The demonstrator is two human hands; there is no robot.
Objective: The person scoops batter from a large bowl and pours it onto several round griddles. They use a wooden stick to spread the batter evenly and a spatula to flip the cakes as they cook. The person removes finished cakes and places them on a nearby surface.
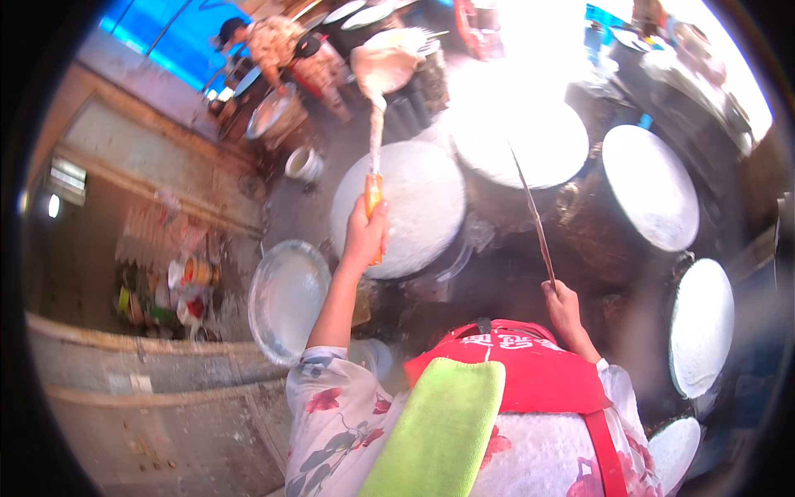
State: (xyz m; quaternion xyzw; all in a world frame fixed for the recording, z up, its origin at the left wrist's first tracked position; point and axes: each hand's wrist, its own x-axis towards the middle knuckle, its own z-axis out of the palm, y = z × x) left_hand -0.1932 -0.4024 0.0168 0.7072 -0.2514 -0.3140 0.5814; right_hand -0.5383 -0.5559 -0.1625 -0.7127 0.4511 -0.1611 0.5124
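My left hand is wrapped round the orange handle of a ladle, raised in front of me. Its bowl and shaft look coated in something pale. Below the ladle lies a large round white surface, apart from its bowl. In my right hand is the near end of a long thin stick, brownish and tapering at the far end. The tip points toward a second round white surface, washed out by glare; whether it touches cannot be seen.
More round white surfaces curve down the right side. On the left stand a wide metal basin and a white bucket. A person bends over a tub at the far left. A low wall runs along the left.
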